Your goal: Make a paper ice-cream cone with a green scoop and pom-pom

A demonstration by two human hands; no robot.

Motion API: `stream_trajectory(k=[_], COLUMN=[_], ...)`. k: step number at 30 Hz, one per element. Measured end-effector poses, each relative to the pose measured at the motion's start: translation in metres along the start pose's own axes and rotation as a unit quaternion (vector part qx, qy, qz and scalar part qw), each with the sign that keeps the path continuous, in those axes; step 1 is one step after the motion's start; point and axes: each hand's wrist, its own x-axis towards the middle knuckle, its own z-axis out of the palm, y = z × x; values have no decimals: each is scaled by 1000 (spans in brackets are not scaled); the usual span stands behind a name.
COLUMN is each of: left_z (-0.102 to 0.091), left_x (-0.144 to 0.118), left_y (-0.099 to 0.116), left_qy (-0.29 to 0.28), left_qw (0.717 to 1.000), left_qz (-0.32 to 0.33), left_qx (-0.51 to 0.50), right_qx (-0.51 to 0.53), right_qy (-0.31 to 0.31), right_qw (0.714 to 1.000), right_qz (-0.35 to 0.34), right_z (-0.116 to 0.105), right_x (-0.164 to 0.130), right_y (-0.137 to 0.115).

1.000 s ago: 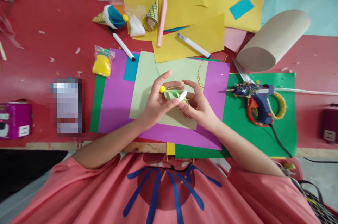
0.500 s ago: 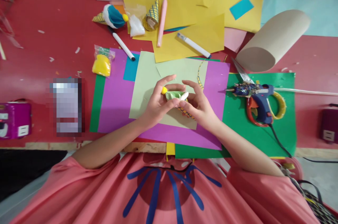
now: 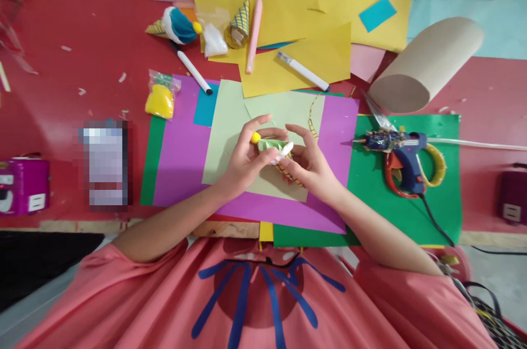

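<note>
Between my two hands is a small craft ice cream cone [image 3: 269, 145], tilted, with a pale green swirl, a white band, a yellow ball at its tip and a yellow cone with dark crossing lines. My left hand [image 3: 246, 159] curls round the green part, its thumb on the white band. My right hand [image 3: 315, 168] grips the patterned cone end, thumb near the white band. Some of the cone is hidden by the fingers. Beneath lies a pale green sheet [image 3: 230, 113] on a purple sheet [image 3: 177, 146]. A thin patterned strip [image 3: 312, 118] lies just beyond my right hand.
A glue gun [image 3: 405, 154] rests over scissors [image 3: 436, 165] on a green sheet at right, with a cardboard tube [image 3: 426, 63] behind. Markers [image 3: 304, 72], a finished blue-topped cone [image 3: 179, 25], a bare paper cone [image 3: 240, 22] and bagged yellow clay [image 3: 160, 101] lie farther back.
My left thumb has shifted slightly left along the white band, uncovering a little more of it. Both hands keep hold of the cone, and the surrounding things stay in place.
</note>
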Motion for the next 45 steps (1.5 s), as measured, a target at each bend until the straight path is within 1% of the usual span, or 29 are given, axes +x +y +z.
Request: stream_trajectory(k=[3,5,7,9,15,19,22,25,28,30,33,37,41,45], left_z=[-2,-4,-5,-6,-5,-3,-2,-1,-1,-1,0,1,2,2], left_x=[1,3,4,5,6,5,5,4,3,3,3,3,3,3], left_y=[-1,0,1,1,2,1,1,2,2,2,3,4,6,5], left_qy=[13,7,-3,-1,23,37,36,25,19,22,24,22,25,34], left_qw=[1000,1000,999,999,1000,998,998,999,999,999,999,1000,1000,999], left_qz=[-4,-5,0,11,19,26,21,27,37,34,25,19,-1,-6], left_qx=[-3,-16,-32,-38,7,35,41,38,24,23,24,5,-13,-7], right_qx=[28,41,38,25,-1,14,0,-27,-38,-45,-55,-48,-44,-48], right_qy=[-4,-3,8,19,41,29,32,47,40,33,41,43,43,39], right_qw=[1000,999,999,999,999,999,998,997,998,998,997,998,998,998], right_qz=[12,14,16,19,13,42,55,52,43,34,27,24,21,20], right_z=[0,0,-1,-1,-2,-4,-3,-2,-1,-1,-1,0,0,-1], right_x=[0,1,1,1,2,2,2,1,1,0,1,1,1,1], right_y=[-4,-7,-9,-10,-11,-11,-10,-8,-9,-9,-8,-8,-8,-7])
